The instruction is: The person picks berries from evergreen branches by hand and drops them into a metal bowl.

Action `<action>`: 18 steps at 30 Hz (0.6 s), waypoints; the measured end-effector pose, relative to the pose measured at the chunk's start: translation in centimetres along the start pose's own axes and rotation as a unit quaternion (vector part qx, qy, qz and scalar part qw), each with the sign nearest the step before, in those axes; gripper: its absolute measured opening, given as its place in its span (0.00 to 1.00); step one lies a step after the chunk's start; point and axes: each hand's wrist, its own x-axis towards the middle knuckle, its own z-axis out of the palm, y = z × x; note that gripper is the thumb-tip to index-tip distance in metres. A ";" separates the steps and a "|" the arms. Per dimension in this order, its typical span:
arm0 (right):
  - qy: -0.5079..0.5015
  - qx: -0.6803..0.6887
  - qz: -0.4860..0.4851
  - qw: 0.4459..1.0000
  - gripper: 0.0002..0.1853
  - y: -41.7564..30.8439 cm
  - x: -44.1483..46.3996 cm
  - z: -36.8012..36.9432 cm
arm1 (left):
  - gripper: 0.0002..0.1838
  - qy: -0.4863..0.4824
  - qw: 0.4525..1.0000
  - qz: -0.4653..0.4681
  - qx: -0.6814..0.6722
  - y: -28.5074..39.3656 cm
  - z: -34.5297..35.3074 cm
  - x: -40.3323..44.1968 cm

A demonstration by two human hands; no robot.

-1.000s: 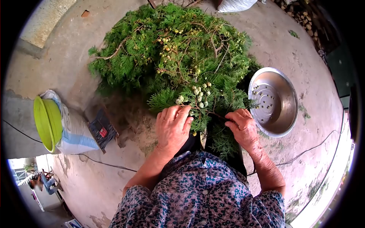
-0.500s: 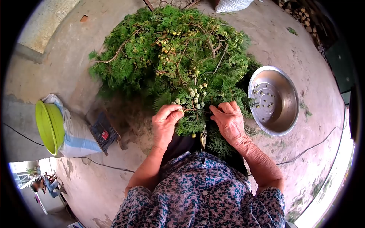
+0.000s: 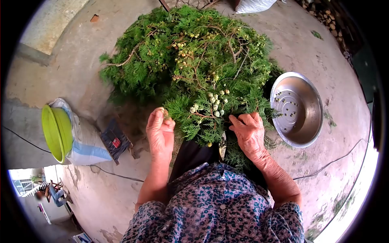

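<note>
Head view shows the left hand (image 3: pixel 160 133) beside a leafy branch (image 3: pixel 199 128), thumb and fingertips pinched together on what seems a small greenish cone (image 3: pixel 166 116); the right hand (image 3: pixel 250 134) curls its fingers closely on the branch, pale cones (image 3: pixel 216 101) cluster between both hands, and the metal basin (image 3: pixel 303 117) sits to the right

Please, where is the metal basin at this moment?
In the head view, the metal basin is at the right, beside the heap of green branches and farther right than the person's right hand.
</note>
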 end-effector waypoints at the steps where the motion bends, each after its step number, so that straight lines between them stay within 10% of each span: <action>1: 0.002 0.005 0.004 1.000 0.19 0.0 0.0 0.1 | 0.06 0.002 1.000 0.001 0.001 0.2 0.2 -0.1; 8: 0.012 0.011 0.016 1.000 0.19 -0.3 0.2 0.3 | 0.16 -0.055 0.979 -0.165 -0.107 -0.6 1.3 1.0; 18: 0.013 0.110 0.077 0.991 0.19 -1.6 0.5 -0.5 | 0.14 -0.102 0.979 -0.142 -0.101 -1.6 4.0 -1.3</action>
